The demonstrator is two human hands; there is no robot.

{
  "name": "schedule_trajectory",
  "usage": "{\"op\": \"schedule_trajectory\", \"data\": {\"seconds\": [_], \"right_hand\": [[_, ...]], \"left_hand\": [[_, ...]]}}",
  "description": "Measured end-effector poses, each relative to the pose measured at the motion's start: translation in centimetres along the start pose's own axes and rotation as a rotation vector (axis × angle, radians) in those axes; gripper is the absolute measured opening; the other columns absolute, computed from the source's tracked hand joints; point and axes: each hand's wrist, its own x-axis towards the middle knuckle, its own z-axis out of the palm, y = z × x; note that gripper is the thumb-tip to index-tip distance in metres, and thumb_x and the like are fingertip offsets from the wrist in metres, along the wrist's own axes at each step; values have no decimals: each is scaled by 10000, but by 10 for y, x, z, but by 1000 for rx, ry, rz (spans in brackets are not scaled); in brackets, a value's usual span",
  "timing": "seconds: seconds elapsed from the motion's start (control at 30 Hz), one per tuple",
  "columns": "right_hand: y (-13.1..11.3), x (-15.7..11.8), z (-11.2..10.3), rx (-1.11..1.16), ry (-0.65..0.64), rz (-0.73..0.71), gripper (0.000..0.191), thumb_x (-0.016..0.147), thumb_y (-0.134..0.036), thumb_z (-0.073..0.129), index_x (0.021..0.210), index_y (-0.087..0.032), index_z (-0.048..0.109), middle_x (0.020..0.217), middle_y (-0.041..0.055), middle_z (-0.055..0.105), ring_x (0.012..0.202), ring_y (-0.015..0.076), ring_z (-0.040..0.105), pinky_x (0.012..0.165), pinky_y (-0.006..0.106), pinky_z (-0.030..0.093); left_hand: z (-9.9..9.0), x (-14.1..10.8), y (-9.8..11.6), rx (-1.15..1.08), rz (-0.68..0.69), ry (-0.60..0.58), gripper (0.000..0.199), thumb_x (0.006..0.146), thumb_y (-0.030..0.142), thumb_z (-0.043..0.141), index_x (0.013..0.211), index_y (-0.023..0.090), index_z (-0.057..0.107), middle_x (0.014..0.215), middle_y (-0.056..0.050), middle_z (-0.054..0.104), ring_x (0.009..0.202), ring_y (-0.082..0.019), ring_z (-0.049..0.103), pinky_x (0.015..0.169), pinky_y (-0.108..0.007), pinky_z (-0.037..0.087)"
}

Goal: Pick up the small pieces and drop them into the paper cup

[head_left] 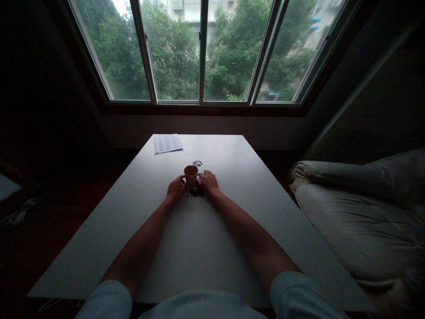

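Note:
A paper-like cup (pixel 191 178) with a brown inside stands upright on the white table (pixel 206 248), its mouth facing up. My left hand (pixel 176 188) is curled against the cup's left side, fingertips on its wall. On the other side my right hand (pixel 208 180) has its fingers bent at the cup's right edge, gripping it there; part of those fingers is hard to make out. Just in front of the cup, between my hands, lies a small heap of dark bean-like pieces (pixel 196 193). Behind it rests a small round item with a dark rim (pixel 197 163).
Printed papers (pixel 168 143) lie at the table's far left corner. A pale padded sofa (pixel 361 221) runs along the right side. Beyond the table's far edge is a wall with a wide window (pixel 202 53). Cables (pixel 15 218) lie on the floor at left.

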Motion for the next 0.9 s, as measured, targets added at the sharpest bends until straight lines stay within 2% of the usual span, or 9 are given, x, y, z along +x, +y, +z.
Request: {"op": "schedule_trajectory", "data": {"seconds": [0.3, 0.43, 0.53, 0.63, 0.77, 0.9], "right_hand": [[2, 0, -1, -1, -23, -8, 289, 944, -380, 512, 1109, -225, 692, 1209, 128, 597, 1170, 272, 480, 1001, 372, 348], [11, -1, -4, 88, -44, -60, 265, 935, -297, 514, 1117, -226, 694, 1182, 102, 630, 1141, 244, 519, 999, 328, 364], [21, 0, -4, 175, -67, -77, 280, 927, -246, 502, 1134, -216, 689, 1196, 89, 644, 1126, 227, 542, 970, 296, 391], [32, 3, -3, 268, -117, -62, 245, 875, -195, 535, 1042, -202, 713, 1181, 79, 657, 1076, 212, 568, 910, 271, 426], [47, 6, -2, 361, -104, -35, 248, 829, -136, 528, 974, -197, 719, 1057, 69, 688, 1001, 198, 586, 896, 280, 446], [63, 5, -6, 554, -135, -119, 249, 803, -181, 574, 1011, -198, 710, 1051, 72, 694, 988, 223, 611, 906, 338, 468]], "left_hand": [[0, 0, -3, 28, 14, -47, 389, 887, 305, 580, 1274, 288, 608, 983, -16, 717, 825, -157, 640, 737, -254, 424], [2, 2, -5, 68, 96, -94, 373, 875, 307, 601, 1246, 281, 642, 1005, -26, 704, 846, -165, 628, 782, -267, 437], [5, 2, -5, 150, 210, -118, 363, 867, 319, 611, 1224, 282, 665, 1037, -46, 681, 943, -199, 603, 848, -303, 441], [9, -1, -2, 231, 286, -114, 387, 850, 323, 631, 1235, 300, 662, 1144, -60, 648, 1057, -233, 563, 922, -351, 430], [12, -7, 0, 262, 321, -86, 337, 893, 362, 586, 1216, 307, 662, 1236, -60, 617, 1142, -248, 532, 990, -399, 408], [15, -7, -1, 270, 322, -89, 347, 909, 376, 569, 1236, 286, 642, 1350, -70, 576, 1251, -257, 490, 1055, -411, 380]]}}
